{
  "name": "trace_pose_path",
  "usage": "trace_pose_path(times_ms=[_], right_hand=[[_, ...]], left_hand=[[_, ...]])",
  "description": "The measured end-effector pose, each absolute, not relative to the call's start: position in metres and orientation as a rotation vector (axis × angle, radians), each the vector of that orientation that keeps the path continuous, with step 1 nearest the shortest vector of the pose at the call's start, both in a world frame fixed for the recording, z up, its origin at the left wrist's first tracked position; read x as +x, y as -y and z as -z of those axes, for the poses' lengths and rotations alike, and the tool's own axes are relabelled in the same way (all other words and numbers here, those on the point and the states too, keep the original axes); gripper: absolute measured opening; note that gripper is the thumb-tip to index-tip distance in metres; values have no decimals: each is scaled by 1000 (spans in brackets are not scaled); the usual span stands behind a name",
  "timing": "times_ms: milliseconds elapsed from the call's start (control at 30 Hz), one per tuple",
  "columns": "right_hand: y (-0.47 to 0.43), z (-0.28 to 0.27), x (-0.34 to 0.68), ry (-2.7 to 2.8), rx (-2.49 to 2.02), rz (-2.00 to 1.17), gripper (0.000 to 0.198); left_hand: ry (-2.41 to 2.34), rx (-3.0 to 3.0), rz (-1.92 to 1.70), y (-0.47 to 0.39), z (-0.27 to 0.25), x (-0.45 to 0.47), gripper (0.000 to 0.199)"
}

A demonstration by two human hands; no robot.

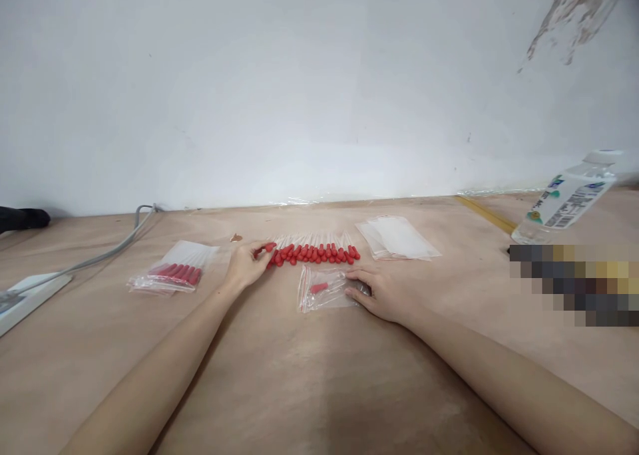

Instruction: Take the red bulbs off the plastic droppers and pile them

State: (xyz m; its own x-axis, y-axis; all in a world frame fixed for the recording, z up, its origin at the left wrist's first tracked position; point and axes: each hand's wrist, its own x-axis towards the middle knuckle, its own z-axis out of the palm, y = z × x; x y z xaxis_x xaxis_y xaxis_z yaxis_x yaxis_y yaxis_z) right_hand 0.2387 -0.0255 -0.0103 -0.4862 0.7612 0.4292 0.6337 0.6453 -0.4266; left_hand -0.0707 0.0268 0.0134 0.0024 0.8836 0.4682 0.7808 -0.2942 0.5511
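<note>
My left hand (248, 263) pinches the red bulb of a dropper (270, 247) at the left end of a row of droppers (317, 252). Their red rubber bulbs face me, and their thin clear tubes point to the wall. My right hand (377, 294) grips the right end of a clear zip bag (335, 301), thumb and fingers closed on the plastic. Inside this bag lies a dropper with a red bulb (318, 288), its bulb at the left near the red seal line. How far the fingers reach into the bag cannot be made out.
Filled bags of red-bulbed droppers (176, 273) lie at the left. Flat zip bags (399, 237) are stacked right of the row. A tilted plastic bottle (566, 202) stands far right, beside a pixelated patch. A grey cable (117, 245) and a white power strip (34, 299) lie at the left.
</note>
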Motion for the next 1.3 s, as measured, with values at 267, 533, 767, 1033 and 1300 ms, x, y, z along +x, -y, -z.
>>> trace_pose_path(times_ms=[267, 533, 767, 1033, 1300], right_hand=[[28, 5, 238, 2278, -1085, -249, 26], [25, 10, 239, 2257, -1068, -275, 27], [26, 8, 240, 2299, -1066, -229, 27], [26, 8, 239, 2283, -1048, -261, 26], [27, 6, 238, 2304, -1066, -243, 25]], left_hand=[[-1609, 2274, -1178, -3, -3, -75, 40], [-1232, 2541, -1146, 34, -2, -30, 14], [-1257, 2458, -833, 33, -6, -1, 14], [-1290, 2015, -1101, 27, -28, -39, 22], [-1439, 1811, -1585, 14, -66, -73, 34]])
